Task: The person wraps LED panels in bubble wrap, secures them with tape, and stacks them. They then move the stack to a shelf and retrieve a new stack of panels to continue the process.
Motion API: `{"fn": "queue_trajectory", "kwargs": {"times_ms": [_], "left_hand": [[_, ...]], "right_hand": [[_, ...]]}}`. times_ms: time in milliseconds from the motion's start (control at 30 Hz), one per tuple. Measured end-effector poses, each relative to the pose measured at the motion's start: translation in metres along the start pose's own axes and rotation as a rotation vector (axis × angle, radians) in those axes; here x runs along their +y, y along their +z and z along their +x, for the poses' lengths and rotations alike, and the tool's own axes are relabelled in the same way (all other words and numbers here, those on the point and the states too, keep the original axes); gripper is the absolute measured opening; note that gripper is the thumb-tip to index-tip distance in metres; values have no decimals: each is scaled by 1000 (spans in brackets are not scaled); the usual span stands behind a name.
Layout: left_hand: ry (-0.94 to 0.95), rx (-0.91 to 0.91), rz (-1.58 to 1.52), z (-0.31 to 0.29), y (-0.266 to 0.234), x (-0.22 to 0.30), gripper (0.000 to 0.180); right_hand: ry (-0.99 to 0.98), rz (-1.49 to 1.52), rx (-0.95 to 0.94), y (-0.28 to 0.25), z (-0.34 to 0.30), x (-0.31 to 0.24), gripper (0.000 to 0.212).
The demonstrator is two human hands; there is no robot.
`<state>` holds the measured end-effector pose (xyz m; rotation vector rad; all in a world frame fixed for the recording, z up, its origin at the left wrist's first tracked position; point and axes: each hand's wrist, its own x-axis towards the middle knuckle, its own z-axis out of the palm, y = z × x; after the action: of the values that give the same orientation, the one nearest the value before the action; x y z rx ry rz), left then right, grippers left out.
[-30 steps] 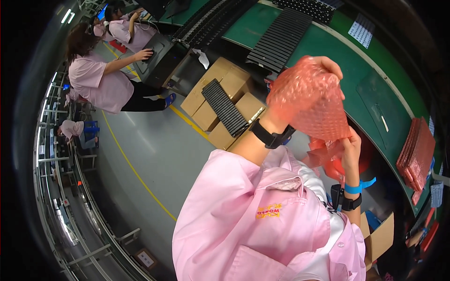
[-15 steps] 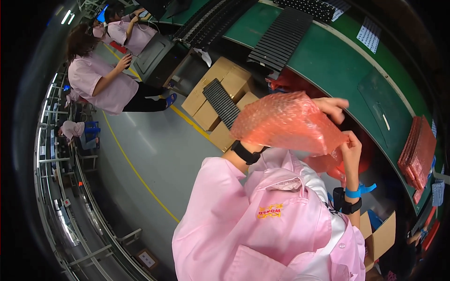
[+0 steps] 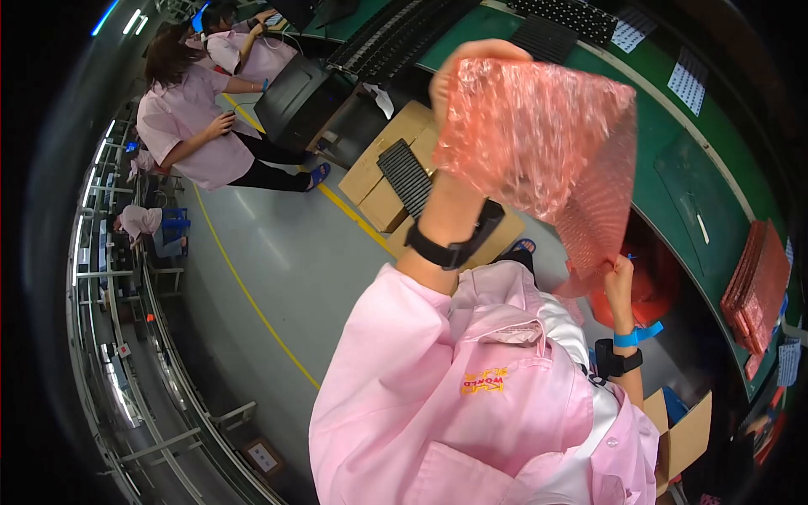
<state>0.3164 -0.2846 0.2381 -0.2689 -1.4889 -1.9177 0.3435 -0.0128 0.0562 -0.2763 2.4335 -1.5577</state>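
A red translucent bubble-wrap bag (image 3: pixel 539 126) is held up before my chest, bulky in its upper part. What is inside it cannot be made out. My left hand (image 3: pixel 459 71) is closed around the bag's upper left end, most of its fingers hidden behind it. Lower down, my right hand (image 3: pixel 619 282) pinches the thin, loose end of the bag, which hangs slack and wrinkled. A black band (image 3: pixel 450 248) circles my left wrist. On my right wrist are a blue strap (image 3: pixel 637 335) and a black band (image 3: pixel 619 360).
A green workbench (image 3: pixel 673 181) curves along the right, bearing a stack of red bubble bags (image 3: pixel 755 286). Cardboard boxes (image 3: pixel 374 198) with a black slotted tray (image 3: pixel 406 179) stand beyond my left arm. An open carton (image 3: pixel 686 433) is at lower right. A co-worker (image 3: pixel 189 126) stands far left.
My left hand has lifted the bulky end of the bag up and away, turning it. My right hand has moved lower, and the loose end is stretched out between the hands.
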Motion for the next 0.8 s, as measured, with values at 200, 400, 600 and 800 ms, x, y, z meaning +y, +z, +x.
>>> {"fn": "queue_trajectory", "kwargs": {"times_ms": [200, 400, 600, 800], "left_hand": [[-182, 142, -371, 35, -4, -11, 20], [-191, -236, 433, 88, 19, -88, 19], [-627, -369, 34, 150, 78, -191, 16], [-717, -616, 258, 151, 181, -342, 18]], "right_hand": [[81, -1, -217, 3, -9, 63, 14], [240, 156, -264, -3, -4, 99, 11], [488, 242, -351, -16, 20, 119, 19], [620, -209, -415, -21, 34, 153, 24]]}}
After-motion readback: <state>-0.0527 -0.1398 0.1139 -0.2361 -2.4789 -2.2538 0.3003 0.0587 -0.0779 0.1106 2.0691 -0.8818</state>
